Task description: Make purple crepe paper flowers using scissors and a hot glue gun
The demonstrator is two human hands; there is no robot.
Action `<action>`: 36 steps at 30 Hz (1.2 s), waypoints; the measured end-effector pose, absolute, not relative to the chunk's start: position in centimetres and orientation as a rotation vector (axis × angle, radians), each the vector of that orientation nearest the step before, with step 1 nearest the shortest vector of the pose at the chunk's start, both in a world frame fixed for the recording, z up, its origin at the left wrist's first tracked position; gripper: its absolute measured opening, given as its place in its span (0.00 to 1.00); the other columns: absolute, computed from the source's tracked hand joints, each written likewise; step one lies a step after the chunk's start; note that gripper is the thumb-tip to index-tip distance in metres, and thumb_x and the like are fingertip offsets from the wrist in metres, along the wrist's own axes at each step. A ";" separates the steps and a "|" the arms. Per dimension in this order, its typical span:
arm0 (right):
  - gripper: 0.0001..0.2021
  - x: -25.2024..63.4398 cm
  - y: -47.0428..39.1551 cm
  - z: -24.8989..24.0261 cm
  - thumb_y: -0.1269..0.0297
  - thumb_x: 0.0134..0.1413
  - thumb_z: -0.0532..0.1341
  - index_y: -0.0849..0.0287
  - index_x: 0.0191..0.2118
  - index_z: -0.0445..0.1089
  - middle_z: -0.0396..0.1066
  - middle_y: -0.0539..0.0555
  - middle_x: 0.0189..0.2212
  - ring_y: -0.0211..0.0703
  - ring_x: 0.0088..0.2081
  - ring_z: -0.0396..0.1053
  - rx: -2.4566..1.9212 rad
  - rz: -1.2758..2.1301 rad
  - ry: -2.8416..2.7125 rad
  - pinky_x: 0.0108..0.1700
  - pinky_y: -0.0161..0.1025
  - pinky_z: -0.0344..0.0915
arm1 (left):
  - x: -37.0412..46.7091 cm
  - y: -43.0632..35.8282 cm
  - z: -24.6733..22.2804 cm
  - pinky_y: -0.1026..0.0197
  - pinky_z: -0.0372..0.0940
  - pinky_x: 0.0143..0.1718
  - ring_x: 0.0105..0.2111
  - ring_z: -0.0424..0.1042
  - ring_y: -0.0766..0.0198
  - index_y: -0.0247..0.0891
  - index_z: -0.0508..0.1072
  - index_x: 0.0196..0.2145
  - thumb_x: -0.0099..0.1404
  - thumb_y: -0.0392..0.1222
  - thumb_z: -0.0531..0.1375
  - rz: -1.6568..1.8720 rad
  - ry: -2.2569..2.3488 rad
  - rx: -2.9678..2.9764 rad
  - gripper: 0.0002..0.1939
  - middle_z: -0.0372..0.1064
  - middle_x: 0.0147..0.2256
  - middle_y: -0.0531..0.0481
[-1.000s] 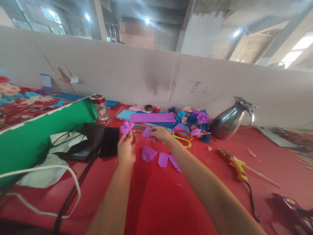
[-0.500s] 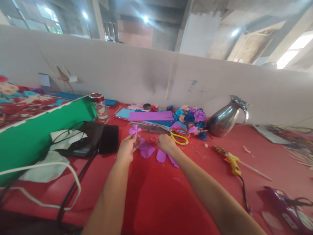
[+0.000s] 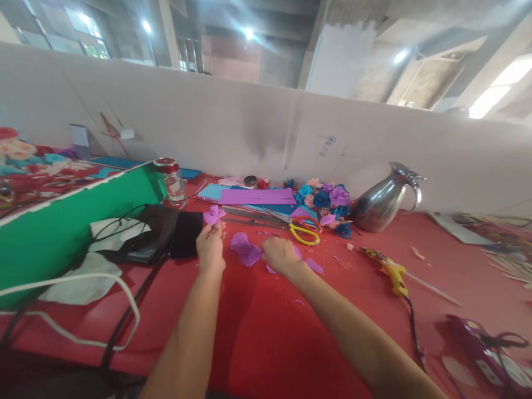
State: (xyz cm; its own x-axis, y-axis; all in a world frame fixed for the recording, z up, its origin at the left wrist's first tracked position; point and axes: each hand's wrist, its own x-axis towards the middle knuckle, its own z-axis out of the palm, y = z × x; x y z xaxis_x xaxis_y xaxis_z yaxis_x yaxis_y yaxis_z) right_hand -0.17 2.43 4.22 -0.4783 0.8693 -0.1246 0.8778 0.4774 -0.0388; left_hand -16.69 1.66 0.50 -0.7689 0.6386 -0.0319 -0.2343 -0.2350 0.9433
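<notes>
In the head view, your left hand (image 3: 211,246) is closed at the fingertips on the base of a purple paper flower (image 3: 214,215), which stands upright above them. Your right hand (image 3: 280,255) is low over the table (image 3: 266,343), fingers curled in and pointing at the purple petals (image 3: 245,249) between your 2 hands; whether it grips one, you cannot tell from here. More purple pieces (image 3: 313,265) lie under and just beside your right hand.

Just left of your left hand is a black phone (image 3: 185,235), with a glass jar (image 3: 172,183) with a red lid beyond it and a green box (image 3: 83,227) farther left. Just beyond your right hand lie scissors with 1 red and 1 yellow handle loop (image 3: 305,231). Past both hands, a purple paper strip (image 3: 256,196) lies on blue sheets (image 3: 282,209), and to its right sits a pile of paper flowers (image 3: 326,200). Well to the right of your right hand are a metal jug (image 3: 380,202), tilted over, and a yellow glue gun (image 3: 393,271).
</notes>
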 end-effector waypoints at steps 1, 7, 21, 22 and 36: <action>0.13 -0.1 2.2 4.1 0.74 0.53 0.54 0.61 0.39 0.74 0.75 0.62 0.40 0.50 0.41 0.74 1.571 -0.155 2.618 0.37 0.38 0.66 | -16.7 1.7 0.4 0.64 0.61 0.30 0.24 0.66 0.69 0.35 0.73 0.26 0.48 0.45 0.65 2.022 1.446 0.488 0.11 0.70 0.25 0.52; 0.20 0.0 1.8 3.5 0.57 0.50 0.60 0.58 0.49 0.68 0.70 0.60 0.48 0.52 0.51 0.65 1.500 -0.174 2.920 0.48 0.43 0.62 | -16.7 2.0 -0.3 0.63 0.59 0.31 0.29 0.69 0.61 0.37 0.74 0.28 0.53 0.47 0.62 1.753 1.676 0.908 0.10 0.73 0.26 0.48; 0.29 -0.8 3.1 1.4 0.64 0.50 0.61 0.64 0.59 0.58 0.67 0.63 0.52 0.51 0.54 0.63 1.498 -0.418 2.948 0.54 0.41 0.58 | -16.5 2.4 0.0 0.60 0.54 0.30 0.36 0.73 0.52 0.40 0.72 0.37 0.66 0.42 0.50 0.818 2.285 1.594 0.12 0.75 0.33 0.40; 0.29 -0.8 3.3 1.2 0.65 0.50 0.61 0.65 0.59 0.58 0.67 0.64 0.52 0.49 0.53 0.64 1.502 -0.439 2.966 0.54 0.40 0.58 | -16.5 2.4 0.0 0.60 0.54 0.30 0.36 0.73 0.51 0.40 0.72 0.38 0.66 0.42 0.49 0.812 2.292 1.591 0.12 0.75 0.34 0.40; 0.26 -1.3 4.5 1.1 0.65 0.52 0.62 0.67 0.57 0.62 0.70 0.64 0.50 0.51 0.52 0.65 1.507 -0.468 3.005 0.54 0.42 0.58 | -15.9 2.5 0.6 0.49 0.57 0.43 0.46 0.69 0.46 0.40 0.71 0.45 0.67 0.42 0.48 0.661 2.387 1.562 0.15 0.74 0.41 0.37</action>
State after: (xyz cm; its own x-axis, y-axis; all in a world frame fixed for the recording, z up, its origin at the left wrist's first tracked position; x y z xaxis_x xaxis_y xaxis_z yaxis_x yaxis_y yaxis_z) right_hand -1.26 4.52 1.07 -0.5805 0.8080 0.1009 0.7390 0.5748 -0.3513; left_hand -15.87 2.46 0.61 -0.4145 0.9077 0.0655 0.8121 0.3364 0.4768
